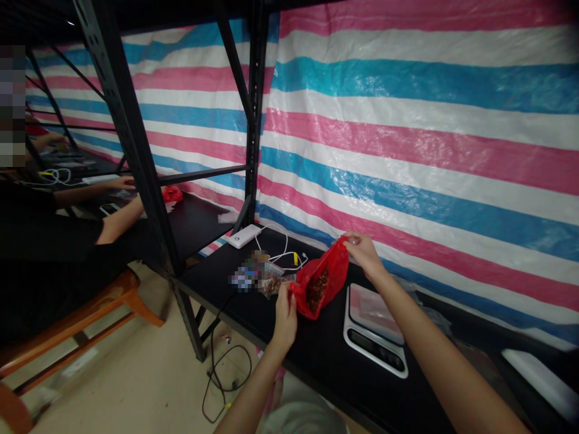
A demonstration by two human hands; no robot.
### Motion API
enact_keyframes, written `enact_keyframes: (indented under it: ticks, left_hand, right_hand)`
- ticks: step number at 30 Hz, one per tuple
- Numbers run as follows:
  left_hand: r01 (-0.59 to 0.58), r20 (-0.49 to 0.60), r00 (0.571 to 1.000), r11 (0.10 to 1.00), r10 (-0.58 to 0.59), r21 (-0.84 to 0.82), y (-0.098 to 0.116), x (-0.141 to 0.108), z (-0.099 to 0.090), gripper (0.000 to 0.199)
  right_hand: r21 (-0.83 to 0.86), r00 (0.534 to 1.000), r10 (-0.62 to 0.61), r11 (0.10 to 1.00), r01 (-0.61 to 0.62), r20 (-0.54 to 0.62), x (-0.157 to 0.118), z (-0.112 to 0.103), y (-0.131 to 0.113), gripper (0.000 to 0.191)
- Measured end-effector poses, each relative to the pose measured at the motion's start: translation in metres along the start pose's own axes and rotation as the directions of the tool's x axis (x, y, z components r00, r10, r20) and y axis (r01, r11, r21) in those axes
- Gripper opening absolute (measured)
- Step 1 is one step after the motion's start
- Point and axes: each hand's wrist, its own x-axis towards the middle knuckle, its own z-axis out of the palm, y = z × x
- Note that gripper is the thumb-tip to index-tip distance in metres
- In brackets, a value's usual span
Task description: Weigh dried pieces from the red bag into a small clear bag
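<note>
Here I am, my right hand [364,256] pinching the rim of the red plastic bag [320,283], my left hand [284,316] closed on its lower edge, holding it open just above the black shelf [325,386]. The brown bits [317,290] inside are hard to make out. Just left, a clear bag [271,283] lies partly blurred; to the right sits a digital scale [373,328]. Far left, a black steel upright [136,138] cuts across a co-worker's arm [120,220].

1. The left forearm [253,395] and right forearm [434,355] are bare.
2. A pale grey top [303,416] shows just below the black shelf [362,392].
3. A pink bit of clothing [277,386] shows below the shelf too, partly hidden.
</note>
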Motion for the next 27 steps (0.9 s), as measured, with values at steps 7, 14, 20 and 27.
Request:
enact_keyframes:
  ticks: [7, 14, 20, 27]
  left_hand:
    - [-0.056, 0.046, 0.997, 0.996, 0.059, -0.074, 0.011, 0.002, -0.002, 0.032]
    - [-0.03, 0.013, 0.999, 0.998, 0.031, -0.05, 0.002, -0.001, -0.002, 0.024]
    - [-0.017, 0.087, 0.996, 1.0, 0.019, -0.02, 0.008, 0.002, 0.0, 0.012]
    - [-0.024, 0.139, 0.99, 0.997, 0.034, -0.075, 0.017, 0.004, -0.001, 0.014]
  right_hand:
    - [0.159, 0.982, -0.073, 0.986, 0.046, 0.172, -0.005, 0.0, -0.028, 0.011]
    - [0.322, 0.985, -0.134, 0.942, 0.091, 0.113, -0.009, 0.0, -0.024, 0.016]
    - [0.334, 0.986, -0.136, 0.938, 0.098, 0.092, -0.01, 0.001, -0.022, 0.015]
    - [-0.044, 0.954, -0.216, 0.972, 0.23, 0.208, -0.003, -0.006, 0.011, 0.01]
